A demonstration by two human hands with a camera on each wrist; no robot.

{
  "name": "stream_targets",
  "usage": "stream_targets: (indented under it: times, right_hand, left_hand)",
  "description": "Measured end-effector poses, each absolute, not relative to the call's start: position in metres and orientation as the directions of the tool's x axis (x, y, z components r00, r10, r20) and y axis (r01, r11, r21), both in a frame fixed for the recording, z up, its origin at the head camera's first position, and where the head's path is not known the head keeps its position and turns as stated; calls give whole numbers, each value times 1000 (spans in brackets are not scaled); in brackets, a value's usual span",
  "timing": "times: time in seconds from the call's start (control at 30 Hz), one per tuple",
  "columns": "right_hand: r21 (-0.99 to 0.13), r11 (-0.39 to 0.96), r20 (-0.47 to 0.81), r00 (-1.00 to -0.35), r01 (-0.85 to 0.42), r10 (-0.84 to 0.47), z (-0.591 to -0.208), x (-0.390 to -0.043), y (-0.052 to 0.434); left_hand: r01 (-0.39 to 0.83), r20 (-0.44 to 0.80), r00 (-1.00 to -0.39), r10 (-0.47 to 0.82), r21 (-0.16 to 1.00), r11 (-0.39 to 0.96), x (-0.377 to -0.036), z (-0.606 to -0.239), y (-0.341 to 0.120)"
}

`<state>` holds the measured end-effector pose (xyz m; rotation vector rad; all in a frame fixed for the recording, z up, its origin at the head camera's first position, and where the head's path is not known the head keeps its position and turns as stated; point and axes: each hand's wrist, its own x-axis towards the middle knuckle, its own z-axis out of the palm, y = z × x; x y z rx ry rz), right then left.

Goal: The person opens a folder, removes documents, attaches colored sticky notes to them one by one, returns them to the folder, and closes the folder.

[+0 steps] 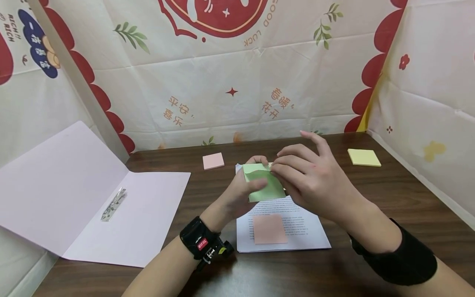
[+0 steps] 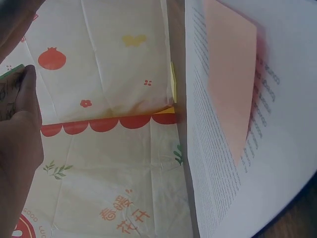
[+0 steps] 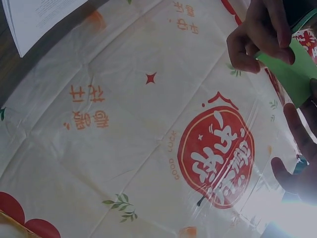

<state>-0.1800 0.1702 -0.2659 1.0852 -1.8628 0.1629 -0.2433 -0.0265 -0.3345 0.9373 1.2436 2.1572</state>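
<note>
Both hands' (image 1: 241,194) (image 1: 311,181) grip pinched on green sticky pad (image 1: 264,185), above printed sheet (image 1: 315,237), desk edges distant.

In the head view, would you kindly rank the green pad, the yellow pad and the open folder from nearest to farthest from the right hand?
1. Green pad: pinched by the right hand.
2. Yellow pad: on the table, to its right and further back.
3. Folder: far left.
</note>
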Motion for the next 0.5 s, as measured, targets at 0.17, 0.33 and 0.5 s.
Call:
stream_targets:
  times: [0.17, 0.33, 0.5]
  right_hand:
    - [360, 582, 781, -105, -729, -615, -268, -184, 172]
    - [433, 546, 789, 9, -717, -614, -271, -187, 169]
    - [477, 534, 789, 74, -698, -609, -272, -188, 169]
  left_hand:
    - [-77, 271, -684, 677, 896, -436, -240, -333, -26]
    - [-71, 254, -731, 634, 895, -440, -237, -332, -26]
    - [-51, 277, -740, 613, 885, -462, -236, -333, -24]
